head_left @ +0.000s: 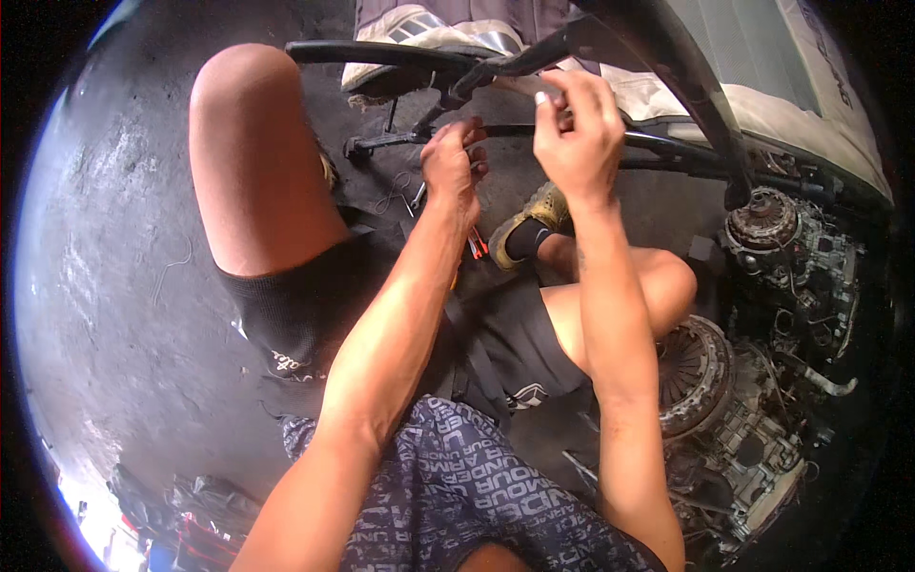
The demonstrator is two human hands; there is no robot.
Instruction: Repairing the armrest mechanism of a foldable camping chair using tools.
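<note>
My left hand (pixel 453 167) is closed around the black rod (pixel 534 131) of the seat frame (pixel 381 52), out in front above my knees. Right hand (pixel 572 129) pinches something small just above that rod; can't tell what. Risk as I see it: the pinch is only fingertips, so a tug could drop the piece to the floor (pixel 114 238), near the pliers (pixel 477 246) or the clutch (pixel 696 372). Frame could also swing if left loosens.

**Black frame bar in hand**

We see a thin black curved metal bar (pixel 534 131) running roughly level above the concrete floor, joined to a thicker black tube (pixel 381 53) at a dark bracket. Ends hidden.
</note>
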